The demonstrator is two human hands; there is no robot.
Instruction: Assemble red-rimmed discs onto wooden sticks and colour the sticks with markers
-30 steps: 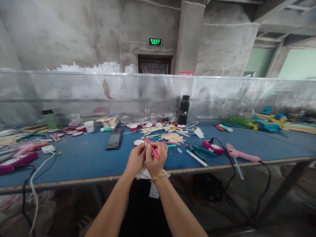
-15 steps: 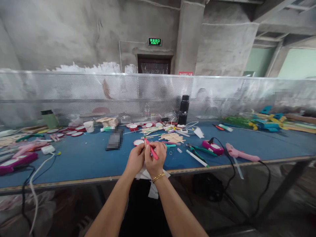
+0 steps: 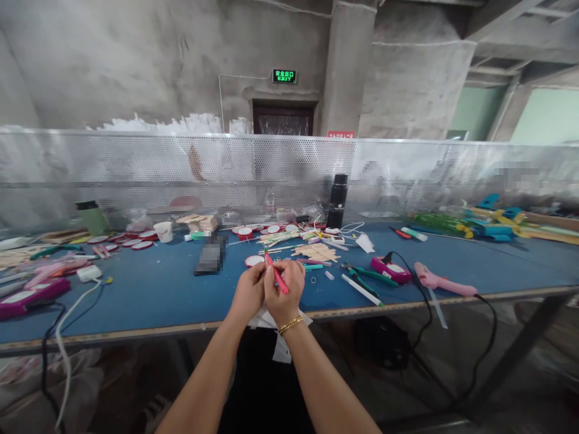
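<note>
My right hand (image 3: 286,286) is closed around a red marker pen (image 3: 282,282), whose tip end points up and away from me. Close against it, my left hand (image 3: 248,290) has its fingers pinched together near the marker's far end; what they hold is too small and too hidden to make out. Both hands are above the front edge of the blue table. A round red-rimmed white disc (image 3: 254,260) lies just beyond the fingers. White paper or cloth (image 3: 262,319) shows beneath the hands.
Wooden sticks (image 3: 319,251) and several pens lie behind the hands. At right are green-handled pliers (image 3: 362,281), a white marker (image 3: 360,290), a magenta device (image 3: 391,270) and a pink glue gun (image 3: 441,281). A phone (image 3: 210,255) lies left; a black bottle (image 3: 337,201) stands behind.
Almost nothing differs. Both hands keep the same place and grip, and the red marker has shifted only very slightly.
</note>
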